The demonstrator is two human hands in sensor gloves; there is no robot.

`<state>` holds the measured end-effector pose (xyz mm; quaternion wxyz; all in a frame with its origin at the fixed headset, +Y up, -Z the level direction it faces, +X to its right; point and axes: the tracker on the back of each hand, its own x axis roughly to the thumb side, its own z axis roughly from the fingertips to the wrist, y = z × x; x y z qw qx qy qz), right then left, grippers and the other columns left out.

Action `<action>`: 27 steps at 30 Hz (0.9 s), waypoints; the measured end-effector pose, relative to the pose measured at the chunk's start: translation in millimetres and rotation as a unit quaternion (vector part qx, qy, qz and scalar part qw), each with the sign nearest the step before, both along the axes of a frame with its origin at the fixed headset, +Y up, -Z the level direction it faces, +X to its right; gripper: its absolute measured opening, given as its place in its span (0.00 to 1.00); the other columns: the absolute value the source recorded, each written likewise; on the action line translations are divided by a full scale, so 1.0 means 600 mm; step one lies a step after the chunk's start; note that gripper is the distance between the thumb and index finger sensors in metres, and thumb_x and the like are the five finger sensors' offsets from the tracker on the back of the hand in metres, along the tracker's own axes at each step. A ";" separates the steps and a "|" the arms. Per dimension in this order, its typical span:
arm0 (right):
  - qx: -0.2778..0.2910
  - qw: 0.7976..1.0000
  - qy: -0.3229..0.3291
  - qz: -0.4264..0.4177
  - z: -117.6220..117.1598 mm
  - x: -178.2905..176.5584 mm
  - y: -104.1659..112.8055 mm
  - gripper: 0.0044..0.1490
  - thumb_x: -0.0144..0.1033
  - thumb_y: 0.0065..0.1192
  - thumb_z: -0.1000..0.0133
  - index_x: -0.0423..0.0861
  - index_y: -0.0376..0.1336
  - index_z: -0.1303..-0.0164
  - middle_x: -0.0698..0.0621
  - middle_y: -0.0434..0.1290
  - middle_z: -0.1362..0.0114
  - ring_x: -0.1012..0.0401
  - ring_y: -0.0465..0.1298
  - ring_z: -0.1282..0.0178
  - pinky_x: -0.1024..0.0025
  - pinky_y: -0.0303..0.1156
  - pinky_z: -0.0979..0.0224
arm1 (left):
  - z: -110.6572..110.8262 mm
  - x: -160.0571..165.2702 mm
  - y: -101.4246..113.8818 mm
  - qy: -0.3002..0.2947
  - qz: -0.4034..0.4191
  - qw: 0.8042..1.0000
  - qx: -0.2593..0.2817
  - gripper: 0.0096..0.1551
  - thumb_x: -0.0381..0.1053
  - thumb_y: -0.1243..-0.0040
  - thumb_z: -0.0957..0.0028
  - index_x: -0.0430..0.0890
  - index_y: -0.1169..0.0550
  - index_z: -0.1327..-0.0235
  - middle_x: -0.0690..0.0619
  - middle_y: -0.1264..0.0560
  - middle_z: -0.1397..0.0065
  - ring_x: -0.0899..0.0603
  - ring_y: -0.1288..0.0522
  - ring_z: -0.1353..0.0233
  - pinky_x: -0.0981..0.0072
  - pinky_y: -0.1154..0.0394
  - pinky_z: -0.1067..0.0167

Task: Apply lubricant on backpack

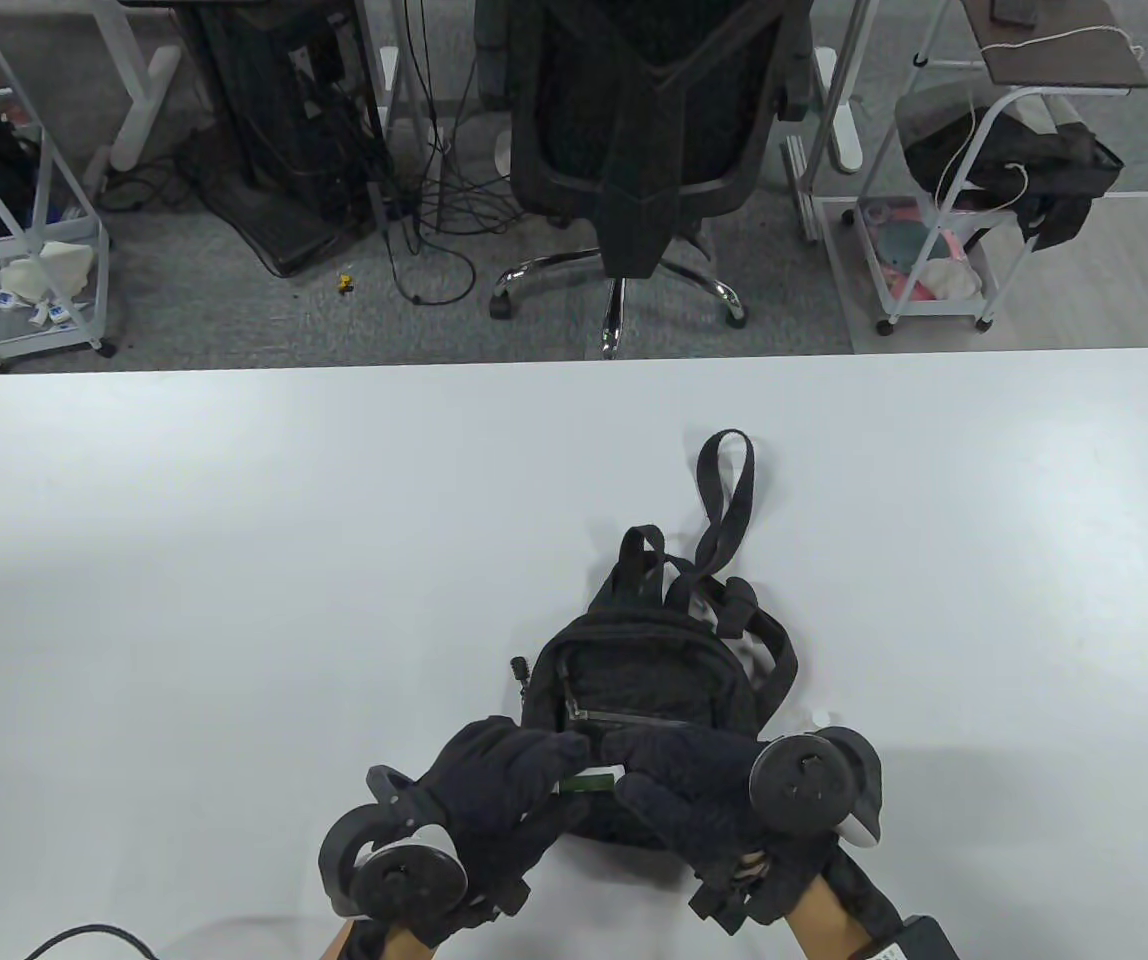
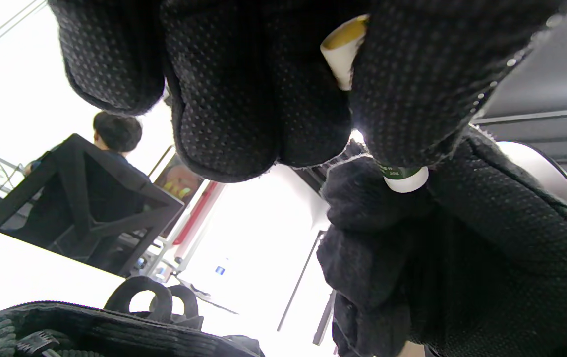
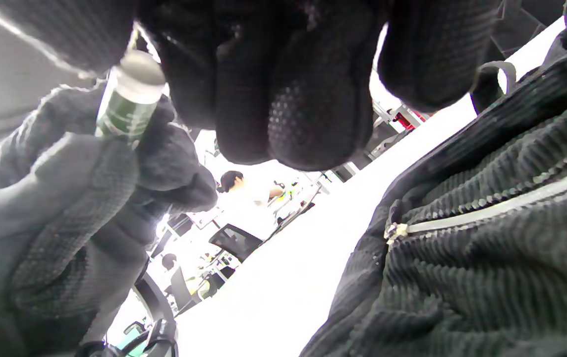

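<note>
small black corduroy backpack (image 1: 639,690) lying flat on the white table (image 1: 234,560), near the near edge and a little right of centre, front pocket facing up, straps and a long loop (image 1: 724,490) trailing toward the far side. silver zipper (image 1: 614,717) running across the pocket, seen close in the right wrist view (image 3: 491,206) with its end stop at the left of the ribbed fabric.

just above the near end of the backpack, both gloved hands brought together. left hand (image 1: 504,790) curled around a small green lubricant tube (image 1: 589,782), held roughly level with its length running left to right. same tube in the left wrist view (image 2: 405,176), white end poking out below the fingers (image 2: 244,99), a cream-coloured end (image 2: 343,49) showing above. right hand (image 1: 694,790) closed in on the tube's right end, fingertips pinching it; exact grip on the cap hidden by the gloves in the table view. in the right wrist view, tube (image 3: 130,106) upright between left-hand fingers, pale rounded cap on top, right fingers (image 3: 308,109) bunched close beside it, contact hard to confirm there.

round black tracker on the back of each hand, left (image 1: 399,870), right (image 1: 814,785).

beyond the far table edge, a black office chair (image 1: 649,140), tangled cables (image 1: 434,200) on grey carpet, white wire carts at far left (image 1: 24,250) and far right (image 1: 944,240).
</note>
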<state>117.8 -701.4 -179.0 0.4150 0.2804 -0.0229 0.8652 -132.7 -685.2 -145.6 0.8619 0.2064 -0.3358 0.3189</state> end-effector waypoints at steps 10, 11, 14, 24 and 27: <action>0.005 1.000 -0.003 -0.003 0.004 -0.002 0.002 0.36 0.63 0.60 0.47 0.57 0.67 0.32 0.53 0.77 0.33 0.55 0.84 0.42 0.48 0.75 0.36 | 0.001 -0.002 0.001 0.003 0.002 1.000 0.002 0.31 0.57 0.21 0.59 0.44 0.16 0.45 0.50 0.13 0.48 0.40 0.11 0.51 0.37 0.20 0.42; 0.001 1.000 0.000 -0.002 0.003 -0.002 0.001 0.33 0.63 0.57 0.47 0.57 0.69 0.35 0.53 0.78 0.35 0.55 0.85 0.44 0.48 0.76 0.36 | 0.001 -0.002 0.001 0.003 0.002 1.000 0.001 0.31 0.57 0.21 0.59 0.44 0.16 0.45 0.50 0.13 0.48 0.40 0.11 0.51 0.37 0.20 0.42; 0.005 1.000 0.001 0.005 0.003 -0.003 0.002 0.30 0.60 0.59 0.46 0.58 0.71 0.39 0.53 0.79 0.37 0.56 0.86 0.45 0.49 0.76 0.36 | 0.001 -0.001 0.000 0.003 -0.002 1.000 0.001 0.31 0.56 0.21 0.59 0.44 0.16 0.45 0.50 0.13 0.48 0.40 0.11 0.51 0.37 0.20 0.42; 0.047 0.997 -0.027 0.059 0.013 -0.014 0.008 0.32 0.54 0.72 0.49 0.56 0.70 0.36 0.53 0.79 0.37 0.58 0.86 0.46 0.49 0.77 0.36 | -0.005 -0.001 -0.001 -0.017 0.028 0.999 -0.039 0.32 0.58 0.20 0.61 0.45 0.15 0.46 0.52 0.13 0.50 0.41 0.11 0.52 0.36 0.20 0.41; 0.051 0.996 -0.017 0.075 0.017 -0.024 0.005 0.31 0.54 0.72 0.49 0.55 0.71 0.37 0.53 0.80 0.38 0.58 0.87 0.47 0.49 0.77 0.36 | -0.007 0.000 -0.005 -0.040 0.064 0.994 -0.084 0.32 0.57 0.20 0.61 0.44 0.15 0.46 0.51 0.13 0.49 0.40 0.11 0.50 0.34 0.21 0.40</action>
